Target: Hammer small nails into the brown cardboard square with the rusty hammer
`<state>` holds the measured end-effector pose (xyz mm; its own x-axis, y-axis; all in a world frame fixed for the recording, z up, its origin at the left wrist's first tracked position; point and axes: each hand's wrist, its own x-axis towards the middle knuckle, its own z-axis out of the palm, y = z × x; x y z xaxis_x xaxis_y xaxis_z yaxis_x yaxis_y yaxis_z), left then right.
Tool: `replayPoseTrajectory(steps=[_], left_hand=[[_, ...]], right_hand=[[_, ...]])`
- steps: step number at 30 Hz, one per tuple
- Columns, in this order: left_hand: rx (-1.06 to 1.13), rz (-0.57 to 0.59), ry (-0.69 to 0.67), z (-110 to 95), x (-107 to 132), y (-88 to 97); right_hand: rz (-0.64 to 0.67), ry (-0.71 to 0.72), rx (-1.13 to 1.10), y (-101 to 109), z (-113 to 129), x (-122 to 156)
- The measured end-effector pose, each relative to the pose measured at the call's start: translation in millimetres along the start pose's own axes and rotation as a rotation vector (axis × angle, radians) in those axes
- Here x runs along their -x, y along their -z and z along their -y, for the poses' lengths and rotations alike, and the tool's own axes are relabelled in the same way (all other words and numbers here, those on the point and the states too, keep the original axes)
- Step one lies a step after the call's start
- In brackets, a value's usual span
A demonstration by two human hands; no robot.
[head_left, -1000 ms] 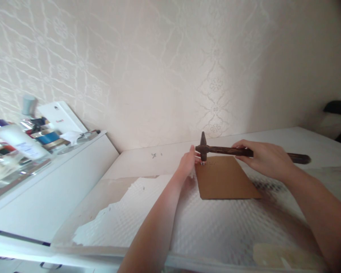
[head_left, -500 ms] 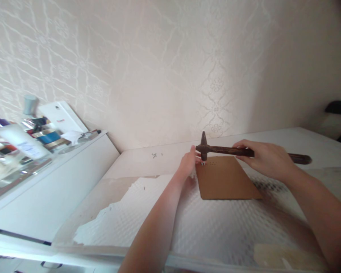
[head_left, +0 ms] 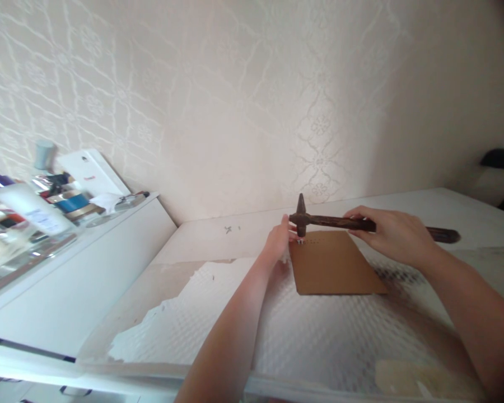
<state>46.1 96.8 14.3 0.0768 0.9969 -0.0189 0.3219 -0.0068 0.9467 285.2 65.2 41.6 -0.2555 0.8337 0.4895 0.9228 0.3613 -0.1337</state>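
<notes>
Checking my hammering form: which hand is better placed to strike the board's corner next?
Right, probably: the right hand grips the hammer, its head above a corner of the brown board; the left hand rests beside it.

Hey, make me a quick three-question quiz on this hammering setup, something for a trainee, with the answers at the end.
1. Which hand grips the hammer? A) left hand B) right hand C) both hands
2. True or false: the hammer's head is above the far left corner of the brown board.
3. Fill in: the left hand's fingertips sit right beside the hammer's ____.
Key: 1 B, it holds the handle. 2 True. 3 head.
</notes>
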Motion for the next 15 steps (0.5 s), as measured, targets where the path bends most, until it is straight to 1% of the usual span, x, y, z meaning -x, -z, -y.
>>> replayPoseTrajectory(steps=[5,8,12,15], left_hand=[[-0.014,-0.015,0.01,-0.4,-1.0,-0.3],[0.001,0.004,0.005,-0.5,-1.0,-0.6],[-0.002,-0.005,-0.005,0.1,-0.1,-0.5],[0.01,0.013,-0.022,0.0,0.5,-0.1]], right_hand=[[0.027,-0.006,-0.007,-1.1,-1.5,-0.1],[0.029,-0.023,-0.002,-1.1,-1.5,-0.2],[0.053,-0.025,0.0,-0.4,-1.0,-0.2],[0.02,-0.016,0.007,0.0,-0.3,0.1]])
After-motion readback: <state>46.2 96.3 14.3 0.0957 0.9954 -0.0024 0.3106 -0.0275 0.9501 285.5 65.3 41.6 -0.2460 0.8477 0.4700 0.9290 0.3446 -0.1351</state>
